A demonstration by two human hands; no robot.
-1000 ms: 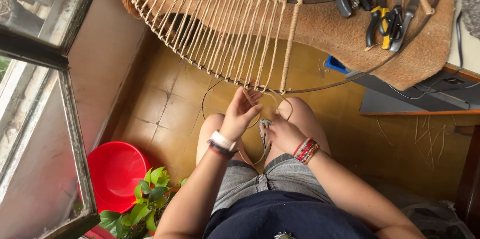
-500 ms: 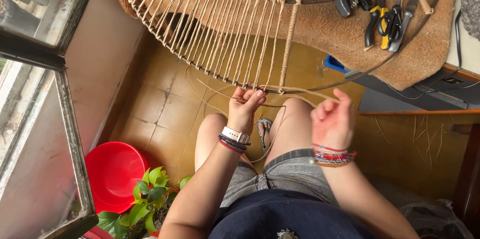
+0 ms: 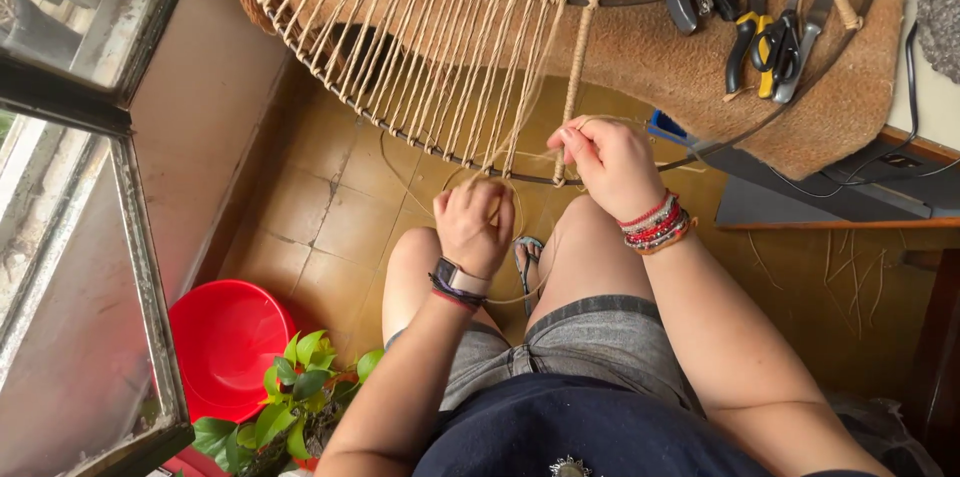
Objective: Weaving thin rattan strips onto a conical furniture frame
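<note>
Right hand (image 3: pixel 610 159) pinches a loose strand of pale cord (image 3: pixel 520 169) against the lower rim of the round wire frame (image 3: pixel 470 159), while the left hand (image 3: pixel 474 225), just below and beside it, is closed around the slack of the same cord. Above both hands most of the frame already carries tight rows of cord, so the weaving looks well advanced. To the right of the right hand the rim is bare, and that stretch seems left to fill.
</note>
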